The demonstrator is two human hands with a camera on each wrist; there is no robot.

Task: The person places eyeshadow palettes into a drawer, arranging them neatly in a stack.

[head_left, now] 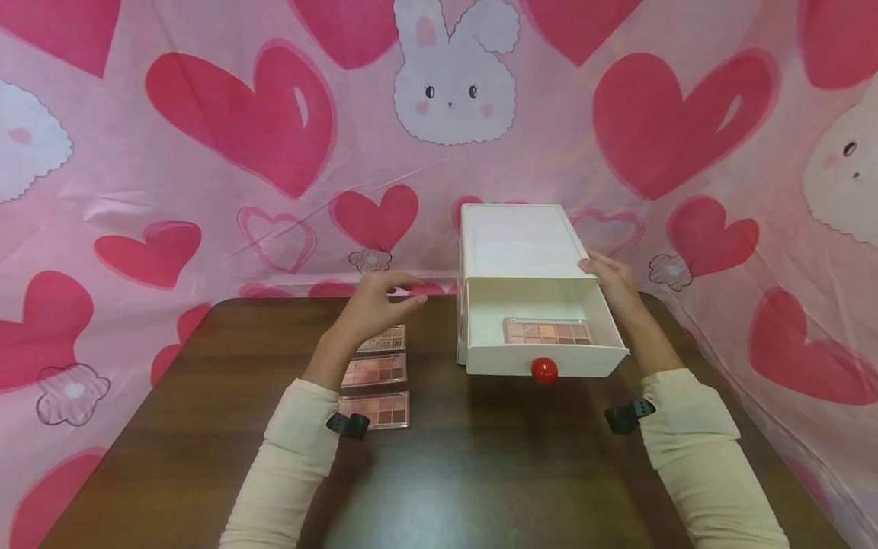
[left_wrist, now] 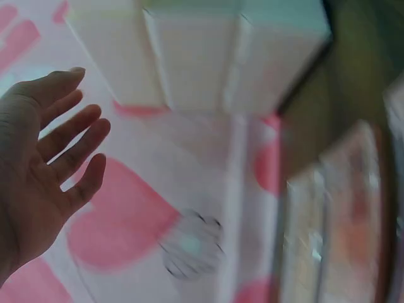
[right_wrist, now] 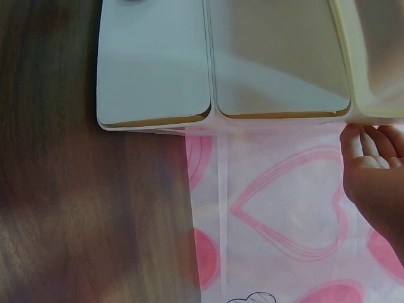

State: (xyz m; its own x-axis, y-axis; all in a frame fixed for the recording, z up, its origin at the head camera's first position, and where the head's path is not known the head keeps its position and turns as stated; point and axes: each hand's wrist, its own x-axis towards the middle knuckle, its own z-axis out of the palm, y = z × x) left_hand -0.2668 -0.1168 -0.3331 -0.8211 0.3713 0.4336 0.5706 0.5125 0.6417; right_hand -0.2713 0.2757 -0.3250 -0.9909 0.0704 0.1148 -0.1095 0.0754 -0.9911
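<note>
A white drawer cabinet [head_left: 524,240] stands on the table with its top drawer [head_left: 504,360] pulled out. The drawer has a round red knob [head_left: 544,370], and one eyeshadow palette [head_left: 549,332] lies inside. My right hand [head_left: 617,288] rests against the cabinet's right side, fingertips at the upper edge; in the right wrist view its fingers [right_wrist: 369,142] touch that side. Left of the cabinet, my left hand [head_left: 376,309] hovers with fingers apart and nothing in them. Below it lie three more eyeshadow palettes, the nearest palette [head_left: 377,410] partly behind the wrist strap.
The brown wooden table [head_left: 439,473] runs up to a pink cloth backdrop [head_left: 453,171] with hearts and rabbits. In the right wrist view, two lower drawers of the cabinet, including the middle drawer [right_wrist: 278,63], are pushed in. Black straps with small cameras sit on both wrists.
</note>
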